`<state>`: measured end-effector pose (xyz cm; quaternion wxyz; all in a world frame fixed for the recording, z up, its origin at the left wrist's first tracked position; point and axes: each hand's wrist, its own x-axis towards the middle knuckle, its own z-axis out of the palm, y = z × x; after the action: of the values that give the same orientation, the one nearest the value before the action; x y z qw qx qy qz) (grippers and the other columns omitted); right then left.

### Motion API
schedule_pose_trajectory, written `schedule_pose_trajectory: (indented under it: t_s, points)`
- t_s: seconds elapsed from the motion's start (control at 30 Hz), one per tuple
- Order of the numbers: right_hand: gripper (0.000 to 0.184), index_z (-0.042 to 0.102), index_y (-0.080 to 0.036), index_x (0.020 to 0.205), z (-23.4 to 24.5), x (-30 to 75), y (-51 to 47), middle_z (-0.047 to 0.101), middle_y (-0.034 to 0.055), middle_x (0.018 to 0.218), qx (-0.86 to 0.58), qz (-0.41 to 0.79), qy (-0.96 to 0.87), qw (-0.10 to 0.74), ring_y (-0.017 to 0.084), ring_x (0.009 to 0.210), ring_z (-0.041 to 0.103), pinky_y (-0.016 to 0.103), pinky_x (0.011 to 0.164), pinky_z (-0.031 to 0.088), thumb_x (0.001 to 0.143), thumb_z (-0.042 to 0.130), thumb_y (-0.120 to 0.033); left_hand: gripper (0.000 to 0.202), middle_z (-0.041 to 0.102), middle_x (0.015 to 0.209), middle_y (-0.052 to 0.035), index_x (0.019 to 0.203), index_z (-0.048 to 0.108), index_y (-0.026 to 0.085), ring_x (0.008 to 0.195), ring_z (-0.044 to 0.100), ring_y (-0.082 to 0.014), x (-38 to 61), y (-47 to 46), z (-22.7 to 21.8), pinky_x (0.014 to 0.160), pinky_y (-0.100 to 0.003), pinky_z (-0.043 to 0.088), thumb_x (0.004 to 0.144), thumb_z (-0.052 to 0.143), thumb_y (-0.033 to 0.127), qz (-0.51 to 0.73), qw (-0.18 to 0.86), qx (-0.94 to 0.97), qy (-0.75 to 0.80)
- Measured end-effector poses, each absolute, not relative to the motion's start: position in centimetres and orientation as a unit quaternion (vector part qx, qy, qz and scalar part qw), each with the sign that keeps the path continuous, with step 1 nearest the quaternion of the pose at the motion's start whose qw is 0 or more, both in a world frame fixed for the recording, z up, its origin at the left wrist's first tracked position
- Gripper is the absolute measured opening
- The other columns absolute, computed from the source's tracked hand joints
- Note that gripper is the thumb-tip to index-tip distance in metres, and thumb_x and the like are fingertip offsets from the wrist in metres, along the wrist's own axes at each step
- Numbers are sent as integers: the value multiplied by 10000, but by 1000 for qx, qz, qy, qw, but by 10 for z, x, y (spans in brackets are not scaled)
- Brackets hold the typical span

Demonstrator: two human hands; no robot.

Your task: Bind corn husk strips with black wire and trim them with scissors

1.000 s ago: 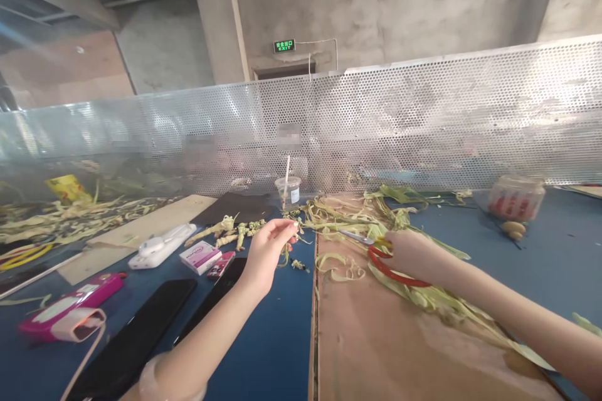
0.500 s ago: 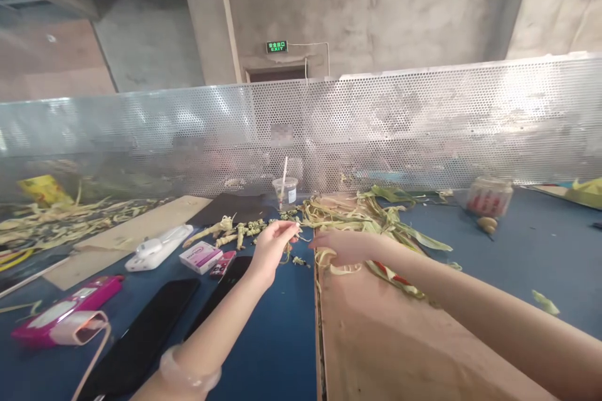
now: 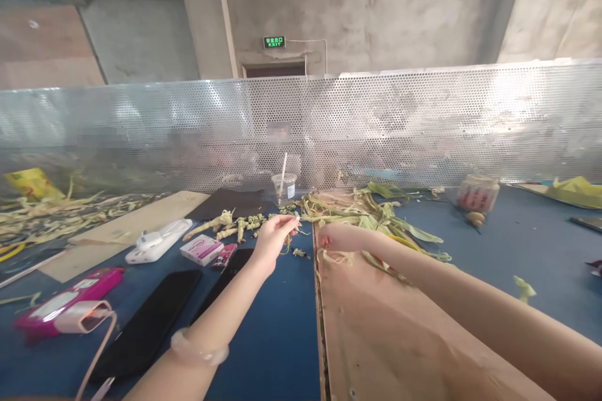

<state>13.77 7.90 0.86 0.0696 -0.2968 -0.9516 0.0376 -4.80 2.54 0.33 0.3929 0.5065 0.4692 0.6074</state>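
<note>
Currently, at centre frame, we are pinching a scrap (image 3: 295, 221) between thumb and forefinger of our left hand (image 3: 271, 239), the other fingers loosely folding. The scrap is hanging just above the table (image 3: 277, 338), near the knotted pieces (image 3: 235, 225). Our right hand (image 3: 339, 237) is curling inward over the strips (image 3: 336, 257) at the upper left corner of the board (image 3: 376, 338); we are not seeing whether it is gripping anything. Husks (image 3: 380, 216) are lying just behind it. Cup (image 3: 285, 188) is standing upper centre, against the mesh (image 3: 423, 125). Phones (image 3: 150, 319) are lying lower left. Jar (image 3: 477, 193) is sitting far right.
</note>
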Motion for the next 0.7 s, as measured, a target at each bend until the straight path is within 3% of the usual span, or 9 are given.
schedule_pose_trajectory:
  t_s: [0.1,0.27,0.37,0.43,0.53,0.63,0.7]
  points:
    - [57,617,-122,782,19,148,83,614,1,723,-344,59,-930,115,101,629,552,255,613,452,775,572,-156,278,633,687,-29,769,657,145,617,554,-123,-50,26,3,503,-195,368,602,720,359,610,399,502,466]
    - [201,615,-110,864,44,151,57,623,78,841,-427,30,-853,298,143,756,552,286,712,430,793,427,-95,303,633,741,-29,786,654,150,639,554,-113,-54,31,2,511,-190,384,584,731,361,626,411,476,460]
    - [225,561,-146,977,50,130,-3,590,70,964,-405,25,-832,379,123,844,544,263,766,431,849,376,-155,304,622,718,-20,792,647,151,609,547,-100,-57,33,2,486,-181,374,581,729,354,637,425,449,460]
    - [205,554,-168,967,40,107,-53,594,46,911,-311,63,-856,409,111,813,553,241,730,452,858,381,-168,288,617,689,-16,776,649,147,584,545,-93,-59,34,1,477,-178,375,578,731,341,637,442,437,456]
    - [189,575,-241,960,12,75,-112,610,15,879,-97,75,-933,339,118,791,568,239,678,478,855,420,-218,276,615,681,-15,750,648,139,560,545,-83,-62,35,1,467,-174,382,557,751,306,634,466,423,448]
    - [132,598,-230,914,-3,66,-118,623,8,814,-87,68,-944,313,110,718,575,198,607,476,818,515,-266,267,613,686,-7,753,642,136,545,549,-70,-64,37,0,464,-163,390,556,759,274,634,482,414,441]
    - [128,597,-179,903,2,78,-93,622,31,804,-186,28,-940,284,109,699,571,196,603,466,824,509,-229,243,616,688,-3,745,639,138,544,557,-66,-64,38,0,469,-159,399,564,756,250,636,488,412,433]
